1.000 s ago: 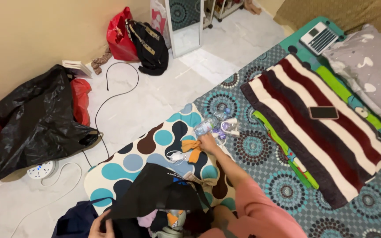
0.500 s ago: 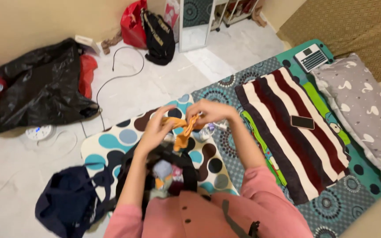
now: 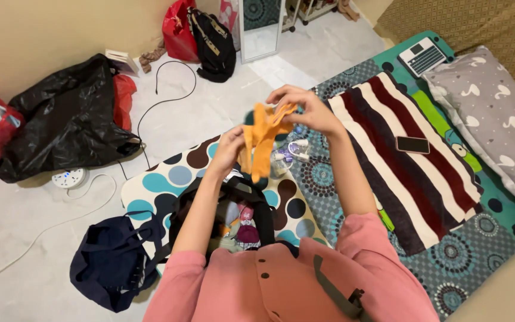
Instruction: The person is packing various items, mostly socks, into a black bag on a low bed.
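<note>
Both hands, left hand [image 3: 229, 146] and right hand [image 3: 304, 108], had a closed grip pinching the orange cloth [image 3: 261, 138] mid-frame; looked light and floppy, easiest held by its edges.

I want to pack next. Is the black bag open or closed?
Open: the black bag gapes below the hands, with colourful clothes visible inside.

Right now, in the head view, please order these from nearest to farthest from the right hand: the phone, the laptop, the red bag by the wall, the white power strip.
From the right hand, which holds the orange cloth:
1. Phone, on the striped blanket to its right.
2. Laptop, farther right, top corner of the mat.
3. Red bag, up left by the wall; close to the laptop's rank.
4. White power strip, far left on the floor.
</note>
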